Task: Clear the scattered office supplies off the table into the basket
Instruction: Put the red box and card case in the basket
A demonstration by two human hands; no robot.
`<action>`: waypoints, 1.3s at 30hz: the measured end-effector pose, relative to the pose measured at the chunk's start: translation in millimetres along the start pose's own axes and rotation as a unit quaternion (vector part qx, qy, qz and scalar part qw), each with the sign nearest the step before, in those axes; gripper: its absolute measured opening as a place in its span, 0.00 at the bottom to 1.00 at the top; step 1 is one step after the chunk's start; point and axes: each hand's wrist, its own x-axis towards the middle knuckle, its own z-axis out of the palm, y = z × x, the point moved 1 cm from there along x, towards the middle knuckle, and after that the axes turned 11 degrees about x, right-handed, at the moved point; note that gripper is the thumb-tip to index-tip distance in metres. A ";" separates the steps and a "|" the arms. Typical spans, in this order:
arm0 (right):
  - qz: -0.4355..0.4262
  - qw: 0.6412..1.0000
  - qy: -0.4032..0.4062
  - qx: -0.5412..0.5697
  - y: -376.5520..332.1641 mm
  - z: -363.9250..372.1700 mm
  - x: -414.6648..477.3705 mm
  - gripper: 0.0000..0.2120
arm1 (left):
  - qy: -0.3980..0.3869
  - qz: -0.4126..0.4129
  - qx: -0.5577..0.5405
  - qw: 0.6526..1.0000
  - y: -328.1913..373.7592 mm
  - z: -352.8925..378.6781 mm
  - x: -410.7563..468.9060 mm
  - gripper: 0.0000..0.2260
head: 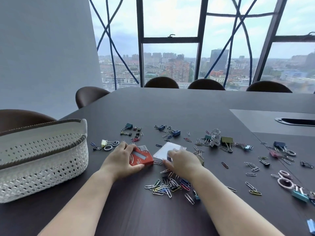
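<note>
Both hands were down on the dark worktop [187,106]. The left hand [120,161] had its grip clamped on the small red cardboard box [142,156], thumb along the near edge and fingers over the far left side. Just to its right, the right hand [183,161] had its grip on the clear flat plastic case [166,149], fingers curled over the near right corner. Box and case lay side by side in the middle. The white woven plastic basket [42,159] stood at the left, apart from the box, its mouth facing up.

The case looked thin and slick. It probably wanted a fingertip worked under one edge before any lift, or it would skate. The box was the easy one: squeeze the sides and raise it straight up. Both should clear the basket rim and go down inside, not be tossed.

A heap of coloured paper clips [168,185] lay near, under the right wrist, so a dragged forearm could scatter them. Binder clips [176,132] were strewn far and right, with plenty left to gather.
</note>
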 end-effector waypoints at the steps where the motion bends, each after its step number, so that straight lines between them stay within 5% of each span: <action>1: -0.006 0.999 0.039 0.016 -1.2 -2.0 0.6 0.18 | 0.025 0.005 -0.003 1.000 0.8 -2.7 -1.0 0.35; 5: -0.045 0.980 0.186 0.043 0.4 -11.7 1.4 0.12 | 0.099 0.016 -0.049 0.994 7.3 -19.9 -7.1 0.37; 9: -0.070 0.955 0.283 0.049 -2.9 -18.7 4.1 0.27 | 0.170 0.034 -0.034 0.984 0.6 -55.4 -30.4 0.34; 13: -0.139 0.911 0.349 0.172 -39.2 -29.3 1.6 0.07 | 0.270 -0.018 0.100 0.957 -45.3 -108.7 -70.1 0.37; 22: -0.229 0.830 0.389 0.328 -160.8 -34.7 9.0 0.12 | 0.136 -0.199 0.069 0.968 -160.1 -133.1 -104.9 0.25; 26: -0.240 0.800 0.393 0.384 -195.4 -37.5 9.6 0.10 | 0.039 -0.180 -0.008 0.983 -163.5 -138.1 -115.7 0.34; 32: -0.272 0.815 0.278 0.429 -254.0 -29.1 25.9 0.12 | 0.107 -0.139 0.171 0.969 -192.5 -131.8 -156.2 0.41; 36: -0.259 0.928 0.075 0.258 -284.1 -6.1 42.2 0.17 | 0.143 -0.121 0.159 0.969 -210.3 -106.7 -170.6 0.31; 39: -0.229 0.948 0.039 0.218 -285.9 6.4 37.3 0.17 | 0.164 -0.115 0.165 0.966 -214.6 -97.6 -170.2 0.25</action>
